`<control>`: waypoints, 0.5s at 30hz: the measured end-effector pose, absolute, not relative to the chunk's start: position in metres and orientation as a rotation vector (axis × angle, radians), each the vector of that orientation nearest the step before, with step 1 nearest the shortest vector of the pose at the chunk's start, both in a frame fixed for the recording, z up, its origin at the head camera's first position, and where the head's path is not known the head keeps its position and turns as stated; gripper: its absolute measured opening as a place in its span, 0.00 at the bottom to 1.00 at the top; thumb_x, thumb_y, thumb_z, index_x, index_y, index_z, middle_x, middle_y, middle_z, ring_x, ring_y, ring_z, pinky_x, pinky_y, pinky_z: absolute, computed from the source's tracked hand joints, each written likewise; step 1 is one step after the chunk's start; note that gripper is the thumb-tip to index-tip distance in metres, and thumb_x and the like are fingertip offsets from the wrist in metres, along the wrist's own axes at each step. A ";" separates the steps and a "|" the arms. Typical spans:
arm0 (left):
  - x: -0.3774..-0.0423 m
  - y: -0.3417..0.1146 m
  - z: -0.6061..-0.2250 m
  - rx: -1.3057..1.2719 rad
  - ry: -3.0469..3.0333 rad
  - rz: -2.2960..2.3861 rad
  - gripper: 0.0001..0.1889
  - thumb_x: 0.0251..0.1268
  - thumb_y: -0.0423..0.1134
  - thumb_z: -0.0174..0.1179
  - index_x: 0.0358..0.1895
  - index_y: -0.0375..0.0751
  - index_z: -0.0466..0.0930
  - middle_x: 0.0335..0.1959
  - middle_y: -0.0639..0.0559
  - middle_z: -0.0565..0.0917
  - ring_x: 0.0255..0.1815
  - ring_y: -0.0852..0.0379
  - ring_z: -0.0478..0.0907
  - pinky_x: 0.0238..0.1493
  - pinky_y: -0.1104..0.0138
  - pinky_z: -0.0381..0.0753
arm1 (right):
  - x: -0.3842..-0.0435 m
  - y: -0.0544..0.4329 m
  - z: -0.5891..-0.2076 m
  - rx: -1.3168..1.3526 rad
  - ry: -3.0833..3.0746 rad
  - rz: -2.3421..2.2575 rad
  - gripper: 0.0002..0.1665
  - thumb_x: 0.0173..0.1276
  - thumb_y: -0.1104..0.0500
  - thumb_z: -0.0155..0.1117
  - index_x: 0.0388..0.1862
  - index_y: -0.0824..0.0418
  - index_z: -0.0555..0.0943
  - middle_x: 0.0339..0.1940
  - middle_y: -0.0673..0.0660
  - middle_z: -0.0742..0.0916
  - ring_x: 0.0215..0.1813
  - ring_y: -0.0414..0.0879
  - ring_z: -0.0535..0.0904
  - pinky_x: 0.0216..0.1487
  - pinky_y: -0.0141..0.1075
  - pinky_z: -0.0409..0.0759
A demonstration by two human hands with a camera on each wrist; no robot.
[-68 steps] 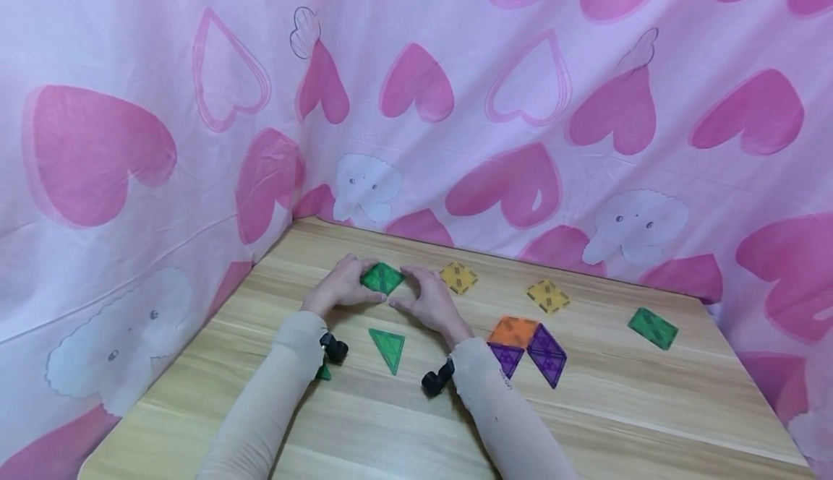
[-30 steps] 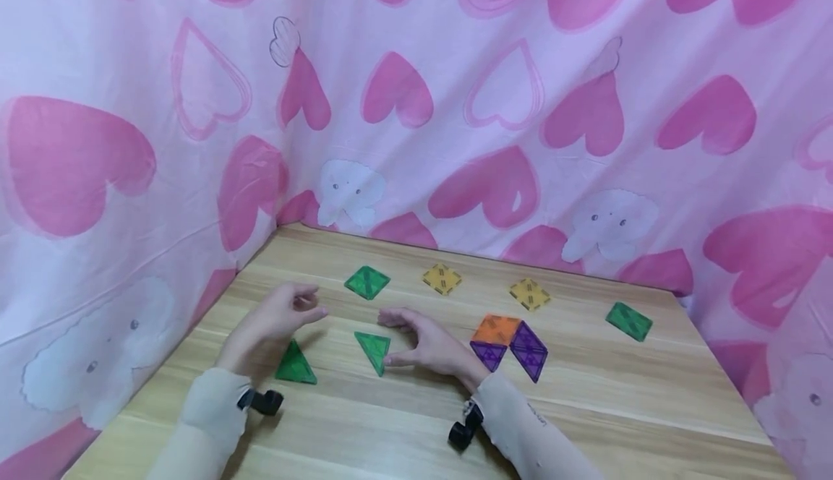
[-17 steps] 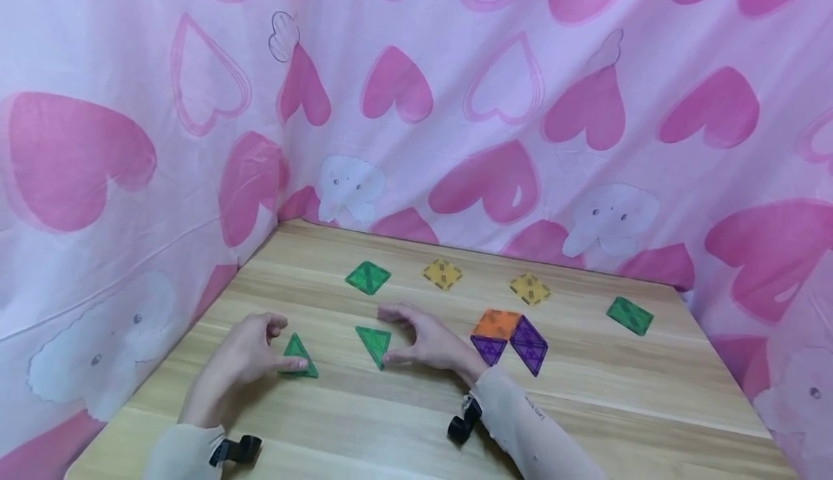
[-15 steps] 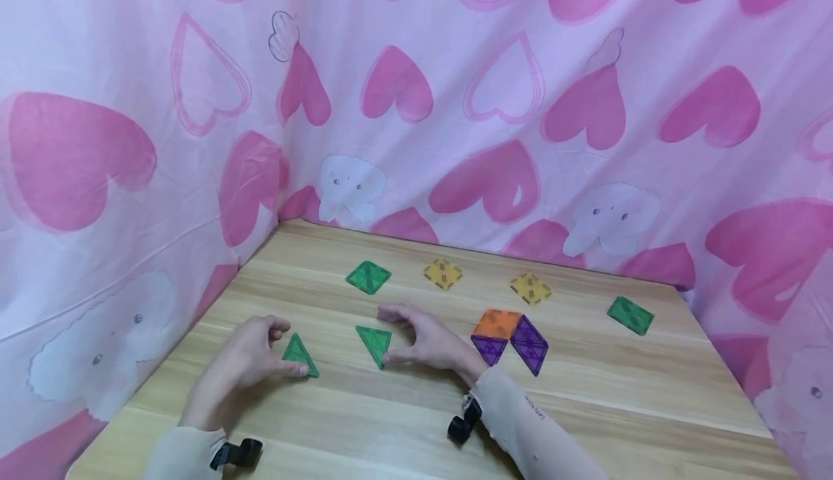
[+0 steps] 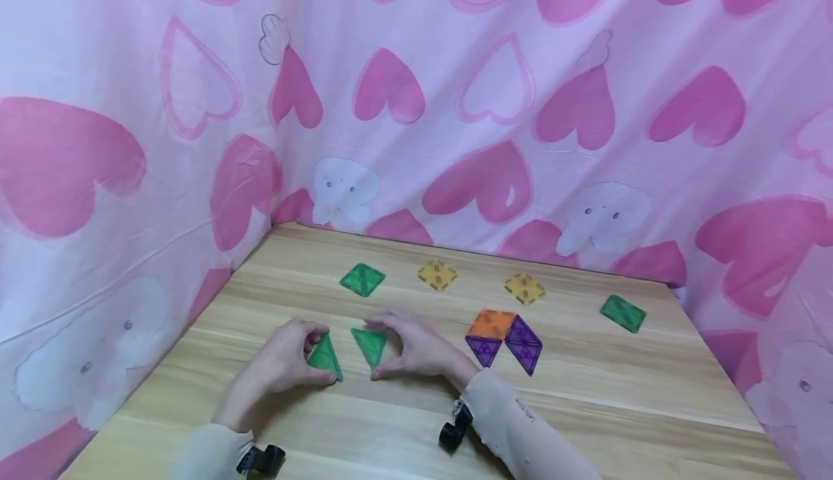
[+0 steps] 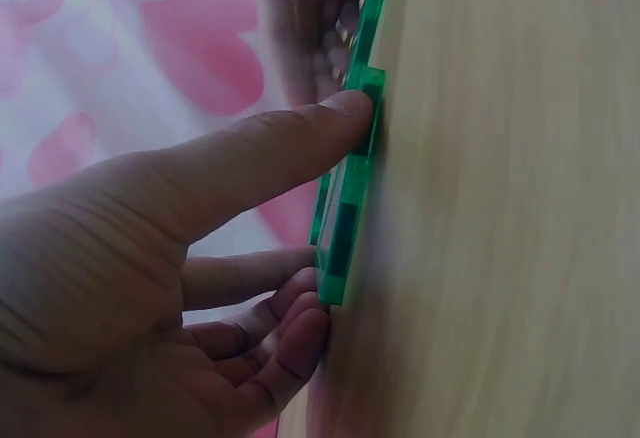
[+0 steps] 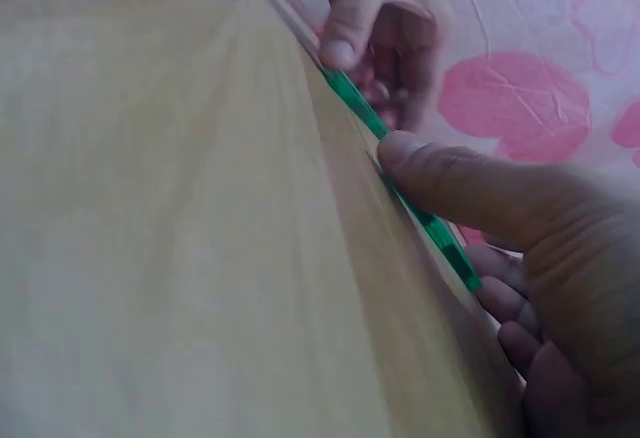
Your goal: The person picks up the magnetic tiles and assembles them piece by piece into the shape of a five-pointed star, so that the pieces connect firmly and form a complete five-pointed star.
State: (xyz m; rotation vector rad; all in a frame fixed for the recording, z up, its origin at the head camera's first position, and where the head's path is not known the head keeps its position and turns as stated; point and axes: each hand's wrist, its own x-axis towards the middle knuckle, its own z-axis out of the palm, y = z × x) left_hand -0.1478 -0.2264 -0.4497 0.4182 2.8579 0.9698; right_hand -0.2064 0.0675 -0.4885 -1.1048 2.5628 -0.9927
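Note:
In the head view my left hand (image 5: pixel 286 357) holds a green triangular magnetic tile (image 5: pixel 325 357) between thumb and fingers, low at the wooden table. The left wrist view has the thumb on the edge of this tile (image 6: pixel 345 228) and fingertips at its lower end. Facing it, my right hand (image 5: pixel 419 346) spans a second green triangular tile (image 5: pixel 369 344), thumb at the near corner and fingers along the far side. From the right wrist, that tile (image 7: pixel 435 228) appears edge-on between thumb and fingers. A narrow gap separates the two triangles in the head view.
Behind the hands lie a green square tile (image 5: pixel 362 280) and two yellow tiles (image 5: pixel 437 275). An orange tile (image 5: pixel 491 324) adjoins purple triangular tiles (image 5: pixel 523 345) right of my right hand. Another green tile (image 5: pixel 622 313) lies far right. A pink heart-patterned curtain (image 5: pixel 390 140) borders the table (image 5: pixel 586 408).
Both hands left the green square tile at the back. My left hand took the left triangle and brought it rightward toward the other one, where my right hand settled.

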 end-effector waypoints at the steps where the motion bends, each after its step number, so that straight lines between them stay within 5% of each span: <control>1: -0.149 -0.223 -0.450 0.437 2.864 0.967 0.47 0.42 0.47 0.93 0.66 0.26 0.84 0.49 0.46 0.84 0.47 0.53 0.81 0.51 0.58 0.86 | -0.206 0.066 -0.489 -1.111 2.575 -0.973 0.58 0.61 0.34 0.87 0.86 0.45 0.72 0.83 0.44 0.76 0.85 0.47 0.67 0.87 0.55 0.65; 15: -0.153 -0.193 -0.456 0.475 2.889 0.992 0.46 0.40 0.48 0.94 0.63 0.27 0.86 0.45 0.49 0.84 0.43 0.56 0.79 0.46 0.65 0.84 | -0.204 0.056 -0.494 -1.159 2.649 -0.925 0.54 0.63 0.36 0.87 0.84 0.46 0.75 0.79 0.46 0.79 0.81 0.47 0.70 0.86 0.58 0.61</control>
